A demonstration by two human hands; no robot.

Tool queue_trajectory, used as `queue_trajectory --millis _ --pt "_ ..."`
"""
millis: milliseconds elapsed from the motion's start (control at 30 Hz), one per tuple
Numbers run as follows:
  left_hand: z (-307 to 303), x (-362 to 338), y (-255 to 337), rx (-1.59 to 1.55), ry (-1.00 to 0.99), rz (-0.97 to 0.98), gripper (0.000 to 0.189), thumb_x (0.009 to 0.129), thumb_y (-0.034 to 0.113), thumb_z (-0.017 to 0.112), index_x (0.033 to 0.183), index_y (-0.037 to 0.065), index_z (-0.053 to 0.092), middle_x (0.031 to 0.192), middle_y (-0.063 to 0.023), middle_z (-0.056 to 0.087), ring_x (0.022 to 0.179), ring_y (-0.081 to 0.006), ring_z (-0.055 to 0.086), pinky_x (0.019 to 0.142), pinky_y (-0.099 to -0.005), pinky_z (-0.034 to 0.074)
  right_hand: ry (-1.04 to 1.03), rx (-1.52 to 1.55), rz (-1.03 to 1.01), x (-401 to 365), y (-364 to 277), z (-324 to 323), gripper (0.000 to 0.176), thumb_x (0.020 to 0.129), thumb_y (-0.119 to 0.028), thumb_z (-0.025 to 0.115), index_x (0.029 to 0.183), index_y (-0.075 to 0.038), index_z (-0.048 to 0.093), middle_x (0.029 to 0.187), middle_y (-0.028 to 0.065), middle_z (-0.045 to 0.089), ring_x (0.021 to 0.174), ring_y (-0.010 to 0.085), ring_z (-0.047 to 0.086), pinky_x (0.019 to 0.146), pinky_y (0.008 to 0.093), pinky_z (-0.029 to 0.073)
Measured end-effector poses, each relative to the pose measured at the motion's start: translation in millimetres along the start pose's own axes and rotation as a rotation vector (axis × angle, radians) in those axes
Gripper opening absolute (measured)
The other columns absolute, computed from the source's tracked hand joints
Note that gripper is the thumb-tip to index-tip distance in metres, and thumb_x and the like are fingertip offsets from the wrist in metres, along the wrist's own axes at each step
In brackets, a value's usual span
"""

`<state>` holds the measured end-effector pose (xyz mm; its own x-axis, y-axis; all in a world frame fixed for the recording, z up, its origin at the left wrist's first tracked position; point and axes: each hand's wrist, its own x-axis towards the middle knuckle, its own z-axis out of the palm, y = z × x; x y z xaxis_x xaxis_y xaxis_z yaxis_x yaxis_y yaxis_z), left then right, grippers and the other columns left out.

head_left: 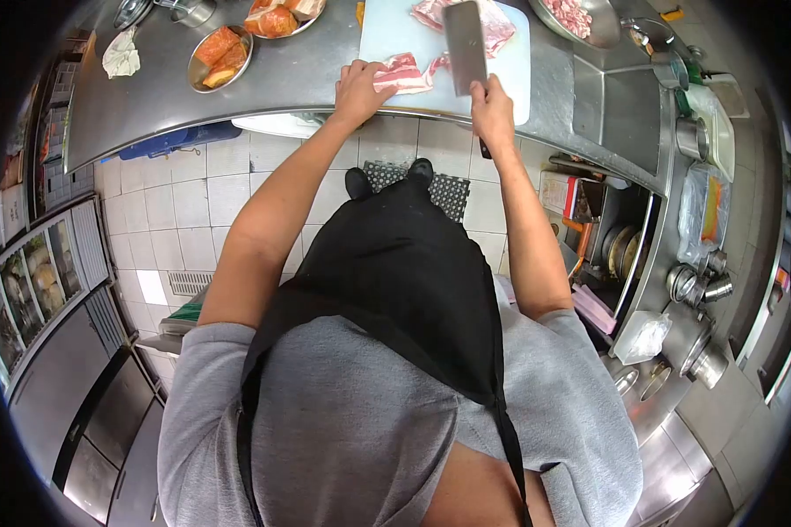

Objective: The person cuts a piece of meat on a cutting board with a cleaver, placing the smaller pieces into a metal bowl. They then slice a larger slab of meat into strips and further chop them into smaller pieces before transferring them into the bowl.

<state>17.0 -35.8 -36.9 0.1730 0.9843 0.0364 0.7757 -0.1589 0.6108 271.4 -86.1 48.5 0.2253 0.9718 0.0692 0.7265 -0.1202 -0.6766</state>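
A white cutting board (509,98) lies on the steel counter at the top of the head view. On it is a strip of raw pork belly (402,74), with pink lean and white fat layers. My left hand (357,93) presses on the strip's left end with bent fingers. In my right hand (493,114) is a cleaver (465,51), gripped by its dark handle. Its broad blade is raised upright over the board, right of the strip, slightly blurred. Behind the blade lies a larger piece of raw meat (499,33), partly hidden by it.
Left of the board stand a metal bowl (195,75) of orange-coloured pieces and a similar filled dish (304,28). A crumpled cloth (121,54) lies farther left. At right are a bowl of chopped meat (599,35), a steel sink (628,105) and several pots.
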Motion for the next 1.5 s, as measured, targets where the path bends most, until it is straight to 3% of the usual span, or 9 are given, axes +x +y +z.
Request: queue_trajectory --millis 167,467,800,867,933,1033,1167,1400,1500 --pt "-2 -4 -5 -0.049 0.03 0.059 0.054 0.082 0.035 0.081 0.13 0.015 0.066 0.128 -0.0116 0.06 0.122 -0.0358 0.052 0.104 -0.0481 0.045 0.203 0.097 -0.129 -11 -93 -44 0.023 0.105 -0.02 0.055 0.101 0.002 0.049 0.08 0.0288 0.068 0.076 0.052 0.066 0.063 0.0567 0.049" --pt "-5 -15 -5 -0.067 0.052 0.128 0.05 0.081 0.024 0.082 0.127 0.012 0.066 0.125 -0.012 0.062 0.119 -0.036 0.054 0.103 -0.0453 0.046 -0.182 -0.196 0.029 -50 1 10 0.026 0.106 -0.025 0.051 0.11 0.001 0.053 0.083 0.0313 0.069 0.081 0.0535 0.067 0.072 0.0628 0.05" --pt "-6 -17 -9 -0.143 0.11 0.116 0.045 0.078 0.015 0.084 0.119 0.009 0.066 0.122 -0.0122 0.062 0.116 -0.0357 0.055 0.102 -0.0425 0.047 0.27 0.076 -0.019 -30 -99 -16 0.018 0.105 -0.018 0.051 0.104 0.0 0.048 0.076 0.0304 0.066 0.076 0.0526 0.067 0.066 0.0599 0.049" --pt "-7 -21 -8 -0.113 0.091 0.121 0.043 0.077 0.016 0.083 0.117 0.011 0.067 0.121 -0.0099 0.063 0.115 -0.0356 0.056 0.1 -0.0443 0.048 -0.268 -0.253 0.043 -36 -29 47 0.021 0.103 -0.017 0.049 0.113 0.002 0.049 0.087 0.0349 0.069 0.086 0.053 0.068 0.076 0.0635 0.051" --pt "-10 -3 -1 -0.075 0.09 0.172 0.04 0.078 0.018 0.083 0.115 0.011 0.068 0.119 -0.009 0.063 0.113 -0.0358 0.057 0.098 -0.045 0.049 -0.334 -0.215 0.071 -36 -17 54 0.025 0.103 -0.019 0.051 0.115 0.003 0.05 0.093 0.0364 0.069 0.092 0.0552 0.067 0.081 0.0655 0.051" --pt "-4 -1 12 0.019 0.037 0.197 0.034 0.079 0.024 0.083 0.108 0.013 0.069 0.116 -0.006 0.065 0.109 -0.0355 0.058 0.094 -0.0458 0.05 -0.38 -0.069 0.047 -20 19 50 0.03 0.103 -0.022 0.054 0.114 0.005 0.052 0.086 0.0308 0.071 0.074 0.0468 0.071 0.069 0.0576 0.056" --pt "7 13 15 0.032 0.042 0.033 0.035 0.076 0.024 0.084 0.106 0.018 0.069 0.112 -0.0015 0.063 0.11 -0.0327 0.057 0.088 -0.0479 0.053 -0.432 0.446 0.421 -16 39 13 0.027 0.106 -0.025 0.055 0.11 0.001 0.051 0.058 0.0061 0.054 0.038 0.0151 0.047 0.037 0.0339 0.042" --pt "3 1 -1 -0.11 0.167 0.147 0.046 0.08 0.028 0.084 0.118 0.011 0.066 0.119 -0.0132 0.06 0.112 -0.0366 0.055 0.097 -0.0464 0.049 0.093 0.151 -0.07 -7 -27 -23 0.027 0.106 -0.026 0.055 0.099 0.001 0.051 0.057 0.0137 0.057 0.043 0.0245 0.055 0.045 0.0427 0.043" --pt "-1 -5 0 -0.06 0.168 0.076 0.051 0.08 0.028 0.084 0.122 0.008 0.064 0.122 -0.0158 0.059 0.116 -0.038 0.053 0.101 -0.0458 0.047 0.161 0.003 0.006 -40 -58 -9 0.027 0.106 -0.024 0.054 0.102 0.002 0.052 0.068 0.027 0.064 0.065 0.0463 0.066 0.061 0.0529 0.049"
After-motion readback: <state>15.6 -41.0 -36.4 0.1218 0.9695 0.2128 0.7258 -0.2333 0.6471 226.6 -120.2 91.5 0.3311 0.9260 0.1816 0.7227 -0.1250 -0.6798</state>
